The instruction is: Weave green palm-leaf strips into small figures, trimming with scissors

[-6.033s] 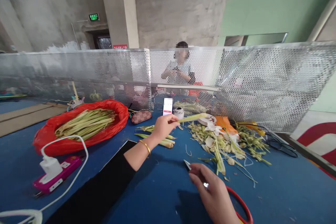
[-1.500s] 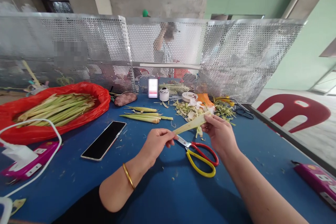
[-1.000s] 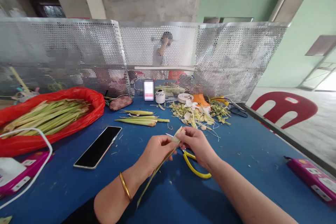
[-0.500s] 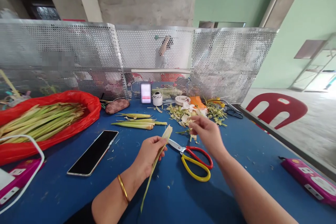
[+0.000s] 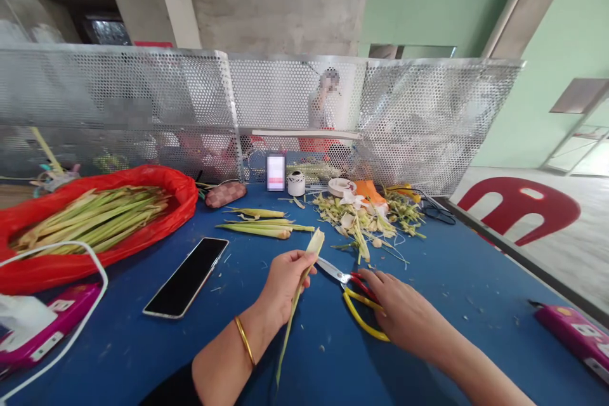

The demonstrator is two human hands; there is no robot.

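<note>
A thin pale-green plant stalk (image 5: 314,242) is pinched in my left hand (image 5: 290,282), its broad cut end up and its thin tail hanging toward me. My right hand (image 5: 397,311) is closed over the handles of the scissors (image 5: 358,314), fingers across the red loop; the thumb is hidden. The scissors lie on the blue table with their blades pointing at my left hand. Beyond them, several similar stalks (image 5: 259,228) lie in a small row. A heap of peeled scraps (image 5: 354,219) spreads behind the scissors.
At the left stands a red plastic bag (image 5: 183,200) full of long stalks, near a black-screened phone (image 5: 186,279) and a purple power strip (image 5: 78,304). Another purple power strip (image 5: 571,330) lies right. A perforated metal screen (image 5: 295,98) borders the back; a person is behind it.
My right hand has come down and toward me from the scrap heap onto the scissors' handles. A stalk piece now lies at the heap's front edge. My left hand keeps its stalk.
</note>
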